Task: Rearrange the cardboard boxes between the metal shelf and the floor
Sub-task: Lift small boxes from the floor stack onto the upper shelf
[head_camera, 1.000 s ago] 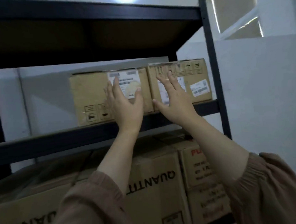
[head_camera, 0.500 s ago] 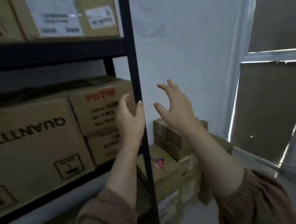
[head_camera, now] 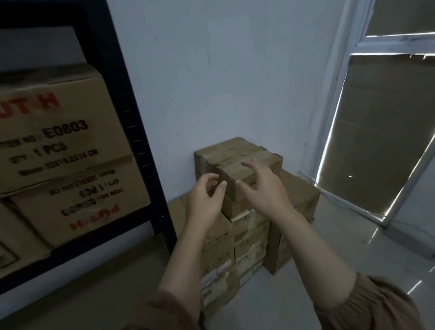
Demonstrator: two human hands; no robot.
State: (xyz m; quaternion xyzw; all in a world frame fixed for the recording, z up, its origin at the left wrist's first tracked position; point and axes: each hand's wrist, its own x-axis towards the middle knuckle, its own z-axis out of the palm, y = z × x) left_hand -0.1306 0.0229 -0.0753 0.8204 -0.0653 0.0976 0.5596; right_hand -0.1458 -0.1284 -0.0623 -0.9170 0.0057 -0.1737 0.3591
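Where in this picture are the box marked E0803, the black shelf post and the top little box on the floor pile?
box marked E0803 (head_camera: 58, 132), head view, its printed front face.
black shelf post (head_camera: 128, 119), head view, midway up the upright.
top little box (head_camera: 233, 172), head view, its top face.

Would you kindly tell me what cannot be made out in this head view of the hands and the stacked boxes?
Head view throughout:
1. Whether the right hand touches the top box: motion blur.
2. The top box's left face: hidden behind the left hand.
3. Print on the floor stack's lower labels: too small and dim.
4. Upper levels of the metal shelf: cut off by the top edge.
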